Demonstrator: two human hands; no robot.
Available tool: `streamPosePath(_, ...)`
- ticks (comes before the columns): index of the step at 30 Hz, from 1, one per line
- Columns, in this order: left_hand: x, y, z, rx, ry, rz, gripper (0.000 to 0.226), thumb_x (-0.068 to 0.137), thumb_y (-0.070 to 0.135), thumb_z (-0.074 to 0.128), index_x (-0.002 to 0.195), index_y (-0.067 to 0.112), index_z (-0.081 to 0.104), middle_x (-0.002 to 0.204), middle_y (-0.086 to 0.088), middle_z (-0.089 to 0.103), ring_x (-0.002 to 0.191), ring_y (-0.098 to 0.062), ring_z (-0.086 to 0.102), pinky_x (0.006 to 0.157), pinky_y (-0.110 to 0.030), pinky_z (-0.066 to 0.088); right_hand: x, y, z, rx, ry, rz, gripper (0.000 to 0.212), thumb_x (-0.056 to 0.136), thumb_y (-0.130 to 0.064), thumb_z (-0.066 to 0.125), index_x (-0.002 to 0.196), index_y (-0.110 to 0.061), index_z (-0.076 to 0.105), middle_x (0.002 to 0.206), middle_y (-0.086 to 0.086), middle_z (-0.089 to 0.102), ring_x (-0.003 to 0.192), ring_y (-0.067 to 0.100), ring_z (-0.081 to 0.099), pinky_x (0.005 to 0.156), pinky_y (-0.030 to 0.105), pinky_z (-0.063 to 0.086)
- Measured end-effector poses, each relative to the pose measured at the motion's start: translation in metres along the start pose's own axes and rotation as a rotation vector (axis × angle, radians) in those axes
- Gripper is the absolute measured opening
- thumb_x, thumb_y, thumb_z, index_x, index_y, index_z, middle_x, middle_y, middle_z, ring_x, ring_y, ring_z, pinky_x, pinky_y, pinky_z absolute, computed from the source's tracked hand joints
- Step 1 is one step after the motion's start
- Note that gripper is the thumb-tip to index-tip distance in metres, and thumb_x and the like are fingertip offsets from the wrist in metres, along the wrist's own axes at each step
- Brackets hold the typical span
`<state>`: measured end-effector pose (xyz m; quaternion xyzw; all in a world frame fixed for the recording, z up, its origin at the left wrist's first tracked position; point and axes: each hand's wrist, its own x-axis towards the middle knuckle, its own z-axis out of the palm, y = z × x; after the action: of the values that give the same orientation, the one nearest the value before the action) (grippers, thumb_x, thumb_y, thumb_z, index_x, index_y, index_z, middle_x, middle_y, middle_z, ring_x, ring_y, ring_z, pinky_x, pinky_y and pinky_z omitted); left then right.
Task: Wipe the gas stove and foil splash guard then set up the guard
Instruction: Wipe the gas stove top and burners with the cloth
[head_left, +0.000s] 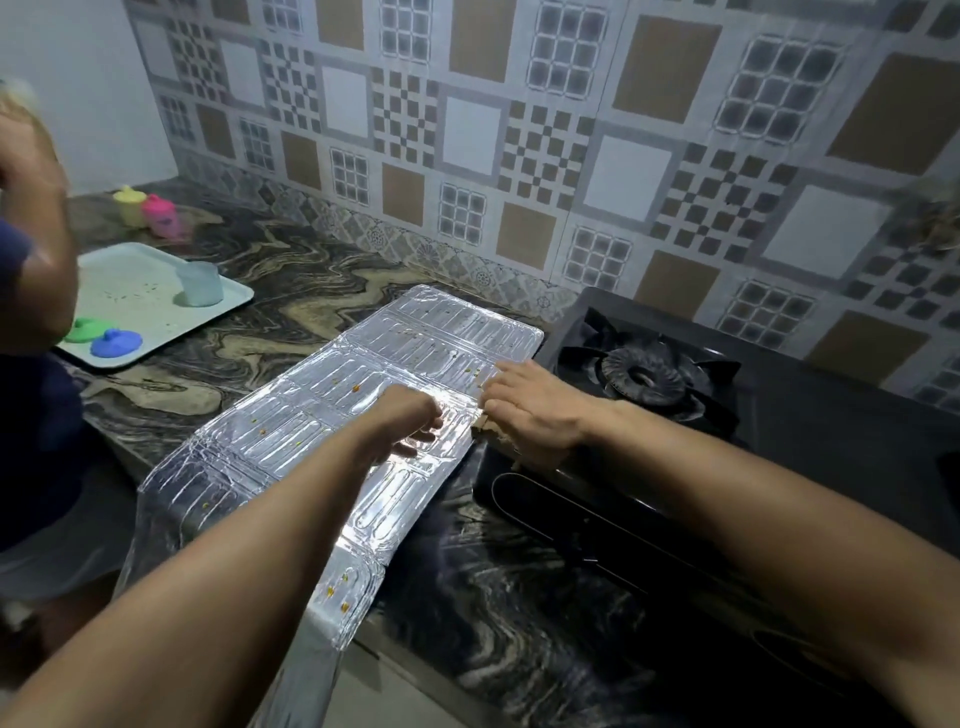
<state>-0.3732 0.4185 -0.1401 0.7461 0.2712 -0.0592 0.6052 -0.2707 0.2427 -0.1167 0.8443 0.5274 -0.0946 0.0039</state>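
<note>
The foil splash guard (332, 410) lies flat across the marble counter, left of the black gas stove (644, 374), its near end hanging over the counter's front edge. Small orange and green food specks dot it. My left hand (410, 421) presses down on the middle of the foil, fingers spread. My right hand (535, 405) rests at the foil's right edge beside the stove, over a brownish cloth (498, 441) that is mostly hidden under the palm.
A pale tray (130, 306) at the left holds a translucent cup (201, 283) and green and blue lids. Yellow and pink cups (148, 210) stand behind it. Another person's arm (36, 218) is at the far left. Patterned wall tiles back the counter.
</note>
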Motion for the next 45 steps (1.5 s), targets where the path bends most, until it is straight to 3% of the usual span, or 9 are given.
streamPosePath(3, 0.007, 0.001, -0.008, 0.026, -0.011, 0.004, 0.023, 0.091, 0.005, 0.048, 0.107, -0.002, 0.063, 0.112, -0.016, 0.069, 0.090, -0.024, 0.064, 0.074, -0.033, 0.046, 0.004, 0.005, -0.008, -0.028, -0.027, -0.057, 0.046, 0.094, -0.050, 0.023, 0.106, -0.023, 0.059, 0.104, -0.004, 0.056, 0.108, 0.015, 0.047, 0.103, 0.042, 0.031)
streamPosePath(8, 0.020, 0.005, -0.009, 0.027, 0.013, 0.030, 0.022, 0.092, 0.006, 0.052, 0.107, -0.006, 0.062, 0.109, -0.016, 0.069, 0.090, -0.026, 0.066, 0.078, -0.038, 0.051, 0.003, 0.007, -0.005, -0.086, 0.046, -0.145, 0.031, 0.102, -0.041, 0.026, 0.096, -0.026, 0.052, 0.092, -0.009, 0.049, 0.087, 0.009, 0.041, 0.096, 0.036, 0.033)
streamPosePath(11, 0.029, 0.014, -0.007, 0.040, 0.017, 0.041, 0.025, 0.091, 0.003, 0.048, 0.111, -0.006, 0.061, 0.110, -0.017, 0.068, 0.092, -0.027, 0.066, 0.078, -0.038, 0.051, 0.024, 0.019, -0.024, -0.108, -0.043, 0.011, 0.039, 0.103, -0.039, 0.025, 0.102, -0.020, 0.059, 0.102, 0.006, 0.065, 0.093, 0.024, 0.056, 0.097, 0.039, 0.036)
streamPosePath(17, 0.041, 0.033, 0.009, 0.055, 0.033, 0.032, 0.026, 0.090, 0.001, 0.047, 0.112, -0.005, 0.061, 0.112, -0.016, 0.068, 0.098, -0.027, 0.065, 0.075, -0.036, 0.050, 0.078, 0.029, -0.046, -0.299, -0.384, 0.171, 0.038, 0.102, -0.033, 0.040, 0.121, -0.007, 0.060, 0.127, 0.013, 0.060, 0.111, 0.030, 0.056, 0.091, 0.034, 0.042)
streamPosePath(27, 0.063, 0.056, 0.040, 0.042, 0.059, 0.029, 0.014, 0.090, 0.006, 0.053, 0.096, 0.006, 0.066, 0.107, -0.013, 0.072, 0.089, -0.024, 0.068, 0.079, -0.037, 0.048, 0.105, 0.108, -0.067, -0.328, -0.268, 0.270, 0.036, 0.100, -0.031, 0.044, 0.113, -0.004, 0.063, 0.122, 0.014, 0.063, 0.103, 0.032, 0.058, 0.087, 0.033, 0.045)
streamPosePath(30, 0.068, 0.064, 0.043, 0.050, 0.071, 0.038, 0.014, 0.091, 0.008, 0.052, 0.096, 0.008, 0.065, 0.107, -0.011, 0.072, 0.091, -0.024, 0.068, 0.083, -0.040, 0.050, 0.102, 0.119, -0.072, -0.120, -0.368, 0.280, 0.049, 0.101, -0.041, 0.039, 0.116, -0.001, 0.063, 0.124, 0.015, 0.059, 0.111, 0.030, 0.055, 0.099, 0.041, 0.042)
streamPosePath(33, 0.071, 0.074, 0.044, 0.065, 0.081, 0.046, 0.013, 0.091, 0.007, 0.051, 0.092, 0.009, 0.064, 0.105, -0.011, 0.072, 0.092, -0.024, 0.068, 0.086, -0.042, 0.050, 0.102, 0.134, -0.086, 0.322, -0.589, 0.285, 0.034, 0.084, -0.032, 0.065, 0.111, -0.011, 0.069, 0.121, 0.018, 0.063, 0.099, 0.031, 0.061, 0.089, 0.041, 0.050)
streamPosePath(36, 0.076, 0.081, 0.047, 0.083, 0.072, 0.044, 0.014, 0.090, 0.006, 0.051, 0.089, 0.009, 0.064, 0.107, -0.012, 0.072, 0.090, -0.023, 0.067, 0.082, -0.039, 0.050, 0.105, 0.148, -0.091, 0.124, -0.634, 0.110, 0.048, 0.083, -0.014, 0.069, 0.128, -0.028, 0.060, 0.126, 0.011, 0.064, 0.115, 0.032, 0.060, 0.100, 0.052, 0.047)
streamPosePath(45, 0.090, 0.090, 0.065, 0.099, 0.059, 0.015, 0.011, 0.089, 0.007, 0.054, 0.090, 0.010, 0.064, 0.100, -0.010, 0.072, 0.088, -0.024, 0.068, 0.075, -0.034, 0.049, 0.115, 0.159, -0.104, -0.071, -0.554, 0.084, 0.038, 0.084, -0.012, 0.072, 0.122, -0.014, 0.064, 0.107, 0.001, 0.067, 0.095, 0.015, 0.057, 0.079, 0.025, 0.047)
